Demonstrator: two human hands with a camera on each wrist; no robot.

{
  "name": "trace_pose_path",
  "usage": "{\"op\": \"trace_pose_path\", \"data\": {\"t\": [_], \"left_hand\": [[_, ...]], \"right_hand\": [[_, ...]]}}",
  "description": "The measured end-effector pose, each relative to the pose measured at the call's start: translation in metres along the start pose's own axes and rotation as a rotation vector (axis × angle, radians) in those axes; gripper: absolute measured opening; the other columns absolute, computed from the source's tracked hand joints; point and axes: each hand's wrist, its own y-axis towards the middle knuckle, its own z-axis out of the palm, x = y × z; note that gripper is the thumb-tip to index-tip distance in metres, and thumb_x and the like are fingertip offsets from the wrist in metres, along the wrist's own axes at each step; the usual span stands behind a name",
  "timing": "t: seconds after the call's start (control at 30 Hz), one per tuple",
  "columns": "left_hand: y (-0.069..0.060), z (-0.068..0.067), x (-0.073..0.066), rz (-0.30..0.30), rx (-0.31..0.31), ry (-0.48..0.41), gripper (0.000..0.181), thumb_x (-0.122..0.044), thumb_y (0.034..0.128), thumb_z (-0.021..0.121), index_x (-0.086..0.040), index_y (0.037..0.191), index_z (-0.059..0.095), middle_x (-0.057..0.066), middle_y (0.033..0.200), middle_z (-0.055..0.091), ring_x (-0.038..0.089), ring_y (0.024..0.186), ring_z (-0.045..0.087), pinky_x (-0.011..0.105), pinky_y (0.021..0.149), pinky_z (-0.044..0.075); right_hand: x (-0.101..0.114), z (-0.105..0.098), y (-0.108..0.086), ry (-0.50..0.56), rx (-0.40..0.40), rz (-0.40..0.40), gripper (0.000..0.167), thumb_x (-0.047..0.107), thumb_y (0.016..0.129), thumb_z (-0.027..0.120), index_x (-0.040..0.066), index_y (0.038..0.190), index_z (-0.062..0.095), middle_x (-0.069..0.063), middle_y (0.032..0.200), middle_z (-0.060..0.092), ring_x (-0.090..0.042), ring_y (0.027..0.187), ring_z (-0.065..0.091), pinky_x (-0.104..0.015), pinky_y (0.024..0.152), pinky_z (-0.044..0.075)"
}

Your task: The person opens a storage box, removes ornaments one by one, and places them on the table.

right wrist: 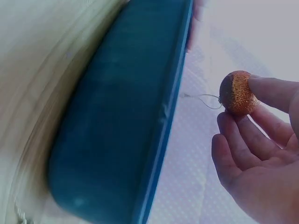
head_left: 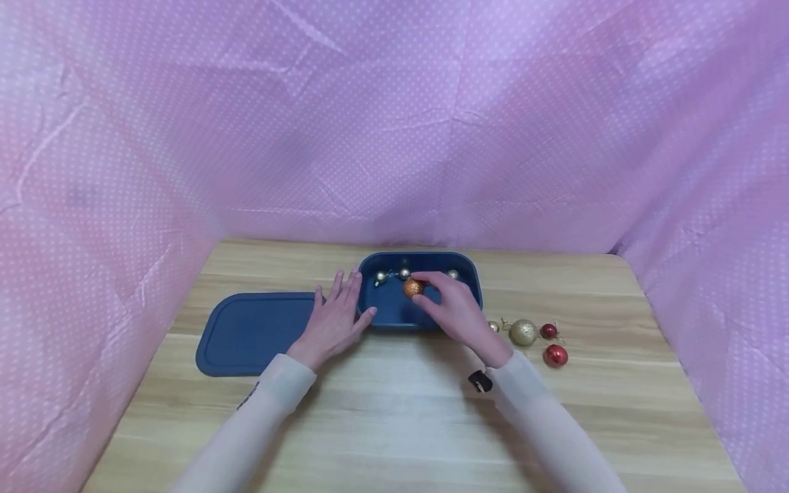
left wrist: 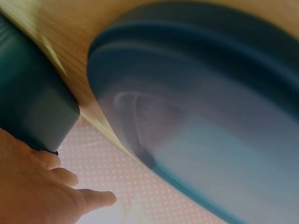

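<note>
My right hand (head_left: 455, 308) pinches an orange glittery Christmas bauble (head_left: 413, 288) between thumb and fingers, above the dark blue box (head_left: 388, 324). In the right wrist view a thin hanging loop (right wrist: 208, 99) sticks out from the orange bauble (right wrist: 239, 92). My left hand (head_left: 333, 322), fingers straight and spread, touches the box's left side. Inside the box lie a gold bauble (head_left: 381, 276) at the left, a small shiny one (head_left: 404, 273) at the back, and another pale gold one (head_left: 453, 274) at the right, near my right fingers.
Left of the box lies its blue lid (head_left: 259, 335), partly behind my left hand. To the right, on the wooden table (head_left: 394, 411), are a large gold glitter bauble (head_left: 523, 333), two red baubles (head_left: 555, 355) and a small gold one (head_left: 494, 326). Pink dotted cloth (head_left: 394, 137) surrounds the table.
</note>
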Motion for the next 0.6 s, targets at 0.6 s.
{"op": "trace_pose_path", "data": {"t": [0.6], "left_hand": [[0.000, -0.004, -0.001, 0.004, 0.020, -0.023, 0.085, -0.063, 0.1070, 0.030, -0.008, 0.167, 0.005, 0.009, 0.174, 0.006, 0.034, 0.159, -0.001, 0.070, 0.120, 0.004]], "right_hand": [[-0.015, -0.052, -0.058, -0.043, -0.118, -0.112, 0.042, 0.011, 0.092, 0.080, 0.007, 0.132, 0.069, -0.010, 0.130, 0.070, -0.030, 0.120, 0.066, -0.049, 0.096, 0.054]]}}
